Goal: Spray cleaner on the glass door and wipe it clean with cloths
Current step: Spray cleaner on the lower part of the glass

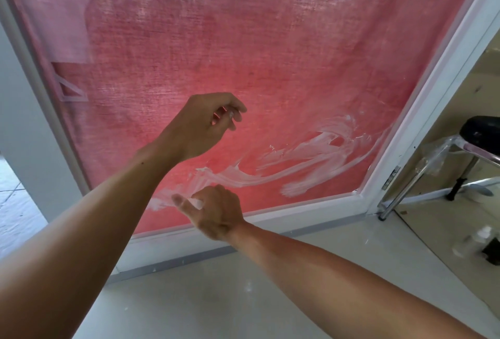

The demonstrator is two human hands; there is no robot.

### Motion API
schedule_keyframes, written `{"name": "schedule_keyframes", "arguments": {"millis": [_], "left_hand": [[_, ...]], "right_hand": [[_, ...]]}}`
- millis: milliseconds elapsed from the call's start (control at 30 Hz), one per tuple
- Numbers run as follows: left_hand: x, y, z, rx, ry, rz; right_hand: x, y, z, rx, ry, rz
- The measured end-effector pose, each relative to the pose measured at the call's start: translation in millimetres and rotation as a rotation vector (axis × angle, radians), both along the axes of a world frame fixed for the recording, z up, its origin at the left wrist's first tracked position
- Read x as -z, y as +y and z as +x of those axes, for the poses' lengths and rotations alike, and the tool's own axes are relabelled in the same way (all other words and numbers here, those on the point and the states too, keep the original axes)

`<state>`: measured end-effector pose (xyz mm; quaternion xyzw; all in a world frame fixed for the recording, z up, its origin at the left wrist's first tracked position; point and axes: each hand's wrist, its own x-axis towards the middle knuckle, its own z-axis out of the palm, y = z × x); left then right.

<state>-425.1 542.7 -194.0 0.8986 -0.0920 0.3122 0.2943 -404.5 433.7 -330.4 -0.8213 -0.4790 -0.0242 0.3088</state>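
Risk: white smears on the lower glass door likely spread or dry into streaks, since neither hand shows a cloth. Left hand raised mid-pane, fingers loosely curled, pinching something small, can't tell what. Right hand at 6 o'clock of it, near the bottom frame, fingers curled round a small white bit, forefinger against the glass.

Two hands, the left hand and the right hand, are showing before one glass door. One stool is standing beside it
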Motion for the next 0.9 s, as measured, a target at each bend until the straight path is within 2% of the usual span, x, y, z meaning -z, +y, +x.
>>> {"name": "schedule_keyframes", "arguments": {"millis": [133, 367, 533, 600, 700, 833, 900], "left_hand": [[-1.8, -9.2, 8.9, 0.023, -0.011, 0.020], [-6.0, -30.6, 27.9, 0.037, -0.082, -0.006], [-7.9, -47.2, 38.2, -0.008, -0.244, -0.020], [-8.7, -52.6, 41.7, -0.013, -0.273, -0.039], [-11.0, -58.4, 45.5, -0.011, -0.266, -0.059], [-13.8, -65.1, 47.2, -0.002, -0.239, -0.084], [-15.4, -68.4, 48.4, -0.001, -0.221, -0.094]], "right_hand": [[-7.8, -11.2, 9.3, -0.032, 0.046, 0.125], [-42.4, -52.1, 78.4, 0.141, 0.324, 0.403], [-98.2, -102.9, 128.8, 0.186, 0.218, 0.675], [-128.8, -117.2, 142.7, 0.193, 0.255, 0.796], [-174.3, -129.6, 153.4, 0.198, 0.347, 0.925], [-198.0, -128.3, 151.1, 0.151, 0.251, 1.072], [-201.1, -128.9, 147.6, 0.117, 0.354, 1.063]]}}
